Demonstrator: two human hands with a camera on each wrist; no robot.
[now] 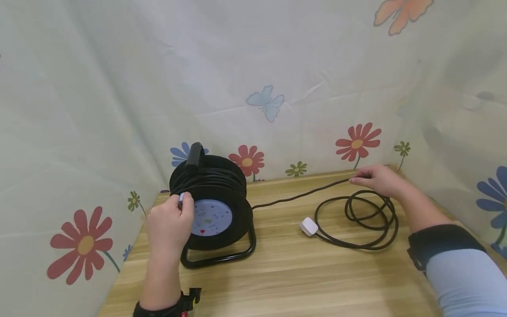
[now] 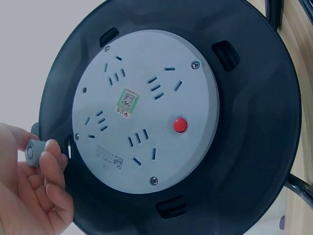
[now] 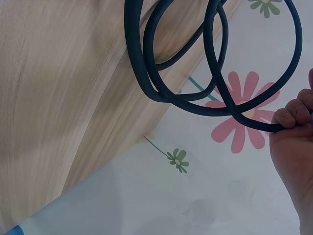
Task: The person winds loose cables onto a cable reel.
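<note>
A black cable reel (image 1: 214,207) stands upright on its tube frame on the wooden desk (image 1: 285,273), near the desk's back left corner. The left hand (image 1: 168,226) is at the reel's front rim, its fingers (image 2: 51,166) curled round the small grey knob (image 2: 34,151) that sticks out from the rim, just left of the pale round socket plate (image 2: 144,110) with its red button (image 2: 180,125).

A black cable (image 1: 301,193) runs from the reel's right side across the desk to the right hand (image 1: 376,179), which lies well to the right of the reel, close to the flowered cloth (image 1: 277,88) behind the desk. The right hand's fingers (image 3: 293,112) are closed on the cable. Beyond that hand the cable lies in loose loops (image 1: 370,215) on the desk, ending in a white plug (image 1: 308,226) that rests between the reel and the loops.
</note>
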